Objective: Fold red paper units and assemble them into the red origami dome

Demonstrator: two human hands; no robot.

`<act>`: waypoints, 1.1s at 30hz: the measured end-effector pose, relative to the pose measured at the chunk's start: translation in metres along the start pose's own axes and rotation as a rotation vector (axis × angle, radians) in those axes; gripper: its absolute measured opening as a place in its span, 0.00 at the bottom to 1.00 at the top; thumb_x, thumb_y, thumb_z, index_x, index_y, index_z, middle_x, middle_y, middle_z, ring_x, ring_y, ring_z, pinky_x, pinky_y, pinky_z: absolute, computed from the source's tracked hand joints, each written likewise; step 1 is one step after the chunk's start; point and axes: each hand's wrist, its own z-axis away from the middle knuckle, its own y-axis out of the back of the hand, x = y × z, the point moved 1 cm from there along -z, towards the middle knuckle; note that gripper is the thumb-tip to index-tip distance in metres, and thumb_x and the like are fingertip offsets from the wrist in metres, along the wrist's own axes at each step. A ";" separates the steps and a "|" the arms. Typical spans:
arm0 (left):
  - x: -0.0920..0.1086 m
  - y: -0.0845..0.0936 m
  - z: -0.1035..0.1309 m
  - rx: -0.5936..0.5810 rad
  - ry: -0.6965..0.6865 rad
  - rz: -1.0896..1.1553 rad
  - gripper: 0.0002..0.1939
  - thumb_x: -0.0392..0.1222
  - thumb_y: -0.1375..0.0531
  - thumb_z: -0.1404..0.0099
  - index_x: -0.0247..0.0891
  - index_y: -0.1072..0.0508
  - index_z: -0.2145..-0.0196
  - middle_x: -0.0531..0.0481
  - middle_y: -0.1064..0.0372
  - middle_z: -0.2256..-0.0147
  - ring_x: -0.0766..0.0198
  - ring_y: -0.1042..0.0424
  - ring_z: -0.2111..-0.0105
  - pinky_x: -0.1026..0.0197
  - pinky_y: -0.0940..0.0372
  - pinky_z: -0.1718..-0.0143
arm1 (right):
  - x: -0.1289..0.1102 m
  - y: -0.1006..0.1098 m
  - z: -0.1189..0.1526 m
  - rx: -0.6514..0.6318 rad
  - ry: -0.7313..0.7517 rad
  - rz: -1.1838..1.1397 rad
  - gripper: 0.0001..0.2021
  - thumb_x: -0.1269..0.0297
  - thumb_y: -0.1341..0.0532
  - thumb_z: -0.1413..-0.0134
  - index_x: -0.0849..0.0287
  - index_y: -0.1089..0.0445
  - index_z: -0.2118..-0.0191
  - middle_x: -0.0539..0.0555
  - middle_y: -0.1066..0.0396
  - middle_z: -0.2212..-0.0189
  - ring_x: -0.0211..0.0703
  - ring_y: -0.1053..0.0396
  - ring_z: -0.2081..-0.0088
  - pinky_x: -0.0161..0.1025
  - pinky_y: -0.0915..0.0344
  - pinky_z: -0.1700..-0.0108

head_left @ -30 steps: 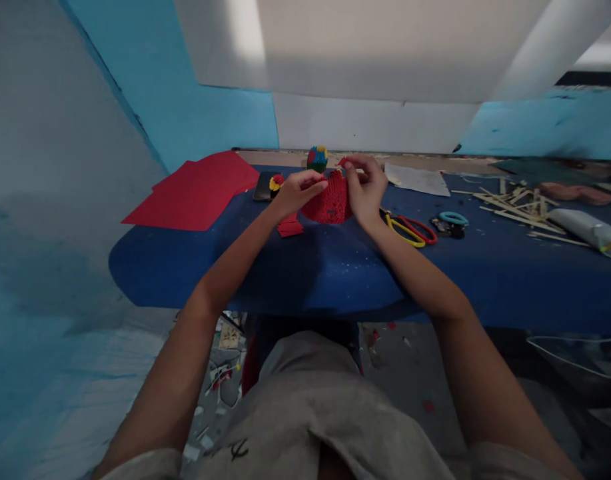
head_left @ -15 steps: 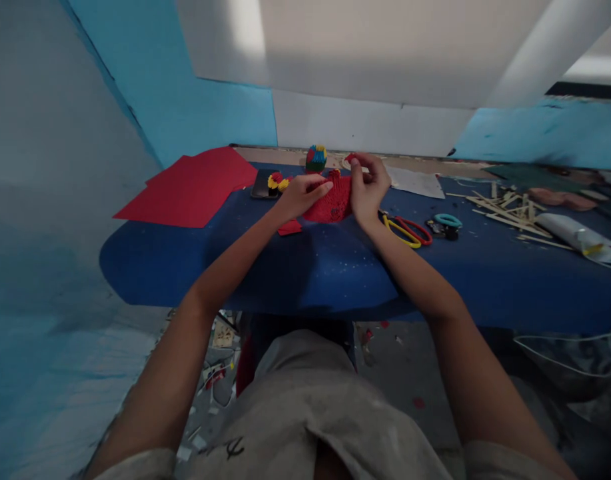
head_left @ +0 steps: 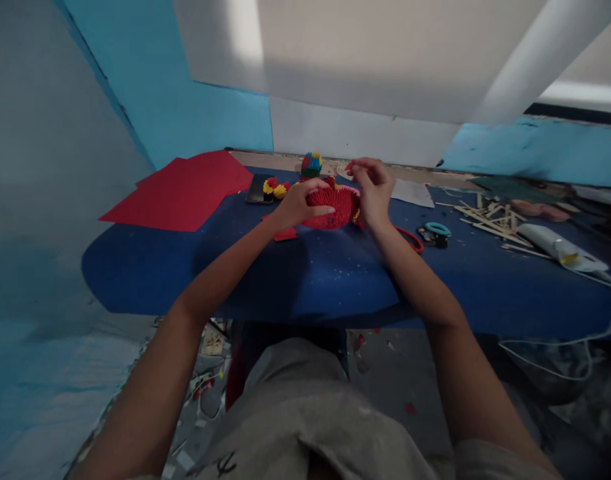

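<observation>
A red, ridged paper piece (head_left: 338, 208) is held near the middle of the blue table. My left hand (head_left: 301, 205) grips its left side, thumb in front and fingers over the top. My right hand (head_left: 375, 187) is raised at its right, fingertips pinching a small red paper piece (head_left: 350, 167) just above it. Small yellow bits show at the ridged piece's right edge. Behind stands a small multicoloured piece (head_left: 312, 164). Small red papers (head_left: 285, 235) lie below my left hand.
Red sheets (head_left: 180, 193) cover the left of the blue table (head_left: 265, 287). A dark phone (head_left: 256, 189) lies beside yellow-red pieces (head_left: 275, 189). Rightward are scissors (head_left: 411, 240), a teal ring (head_left: 438, 229), wooden sticks (head_left: 495, 221), and a white corded tool (head_left: 560, 247).
The ridged piece has turned and tilted in my left hand, showing more of its ridges. My right hand has shifted slightly with its small paper. The whole view has moved a little.
</observation>
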 end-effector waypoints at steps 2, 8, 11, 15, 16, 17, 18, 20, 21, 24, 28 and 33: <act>0.000 0.000 0.000 -0.004 0.008 -0.009 0.23 0.48 0.31 0.50 0.33 0.26 0.58 0.46 0.26 0.62 0.60 0.27 0.62 0.60 0.34 0.60 | -0.009 0.009 -0.003 -0.092 -0.093 -0.044 0.12 0.51 0.35 0.48 0.53 0.27 0.64 0.50 0.25 0.68 0.40 0.26 0.64 0.42 0.30 0.58; 0.004 0.002 0.001 -0.023 -0.021 -0.004 0.23 0.49 0.30 0.49 0.33 0.24 0.59 0.44 0.24 0.62 0.57 0.27 0.61 0.57 0.34 0.56 | -0.027 0.032 -0.003 -0.413 -0.317 -0.120 0.10 0.57 0.30 0.55 0.53 0.25 0.65 0.49 0.25 0.68 0.38 0.28 0.66 0.39 0.30 0.61; 0.007 0.004 0.001 -0.062 -0.057 -0.024 0.21 0.48 0.31 0.48 0.33 0.23 0.59 0.44 0.24 0.62 0.55 0.26 0.59 0.55 0.34 0.53 | -0.031 0.034 -0.007 -0.512 -0.324 -0.110 0.11 0.57 0.30 0.55 0.54 0.24 0.66 0.49 0.25 0.69 0.35 0.30 0.67 0.37 0.31 0.62; 0.008 0.005 0.001 -0.075 -0.063 -0.020 0.21 0.46 0.30 0.48 0.33 0.23 0.58 0.44 0.23 0.61 0.55 0.25 0.58 0.55 0.33 0.51 | -0.036 0.031 -0.019 -0.625 -0.340 -0.113 0.12 0.56 0.28 0.57 0.56 0.23 0.66 0.49 0.26 0.71 0.33 0.32 0.70 0.35 0.34 0.65; 0.008 0.005 0.001 -0.077 -0.067 -0.019 0.21 0.46 0.30 0.48 0.33 0.23 0.58 0.44 0.23 0.61 0.55 0.25 0.58 0.55 0.34 0.51 | -0.036 0.030 -0.022 -0.655 -0.342 -0.111 0.13 0.56 0.28 0.58 0.56 0.22 0.66 0.49 0.26 0.71 0.33 0.32 0.71 0.35 0.34 0.66; 0.007 0.005 0.001 -0.076 -0.072 -0.017 0.21 0.45 0.30 0.48 0.33 0.23 0.58 0.44 0.23 0.61 0.54 0.25 0.57 0.55 0.34 0.50 | -0.037 0.029 -0.025 -0.685 -0.343 -0.102 0.14 0.55 0.27 0.58 0.56 0.22 0.65 0.49 0.26 0.71 0.33 0.33 0.71 0.34 0.35 0.67; 0.006 0.005 0.001 -0.074 -0.076 -0.017 0.21 0.45 0.30 0.48 0.33 0.23 0.58 0.44 0.23 0.61 0.54 0.25 0.57 0.55 0.34 0.50 | -0.037 0.029 -0.028 -0.714 -0.342 -0.088 0.15 0.54 0.28 0.58 0.56 0.22 0.64 0.49 0.25 0.71 0.33 0.33 0.71 0.34 0.35 0.67; 0.004 0.005 0.001 -0.069 -0.077 -0.022 0.21 0.46 0.30 0.48 0.33 0.23 0.58 0.44 0.23 0.60 0.55 0.25 0.57 0.56 0.34 0.50 | -0.038 0.029 -0.031 -0.757 -0.330 -0.051 0.16 0.53 0.28 0.58 0.55 0.21 0.64 0.50 0.24 0.70 0.33 0.33 0.71 0.34 0.36 0.68; 0.004 0.004 0.000 -0.068 -0.078 -0.027 0.22 0.47 0.30 0.48 0.33 0.23 0.57 0.45 0.22 0.60 0.55 0.25 0.57 0.56 0.33 0.51 | -0.038 0.029 -0.032 -0.769 -0.320 -0.030 0.16 0.52 0.28 0.58 0.55 0.21 0.63 0.50 0.24 0.69 0.34 0.32 0.70 0.34 0.36 0.68; 0.004 0.004 0.000 -0.076 -0.090 -0.043 0.23 0.48 0.30 0.48 0.34 0.23 0.56 0.45 0.23 0.59 0.55 0.25 0.56 0.57 0.34 0.50 | -0.040 0.029 -0.032 -0.785 -0.290 0.022 0.15 0.52 0.29 0.56 0.55 0.21 0.63 0.50 0.24 0.69 0.35 0.31 0.68 0.35 0.36 0.67; 0.007 0.005 0.001 -0.079 -0.074 -0.052 0.23 0.46 0.30 0.48 0.34 0.23 0.55 0.44 0.23 0.58 0.55 0.25 0.55 0.56 0.34 0.48 | -0.045 0.028 -0.029 -0.792 -0.258 0.057 0.15 0.52 0.30 0.55 0.56 0.21 0.64 0.51 0.24 0.68 0.36 0.31 0.67 0.36 0.35 0.65; 0.009 0.005 0.001 -0.101 -0.050 -0.021 0.22 0.46 0.30 0.48 0.34 0.23 0.56 0.45 0.23 0.58 0.54 0.25 0.55 0.55 0.34 0.48 | -0.047 0.027 -0.028 -0.800 -0.247 0.072 0.15 0.52 0.30 0.55 0.57 0.21 0.65 0.51 0.25 0.69 0.36 0.31 0.67 0.37 0.35 0.65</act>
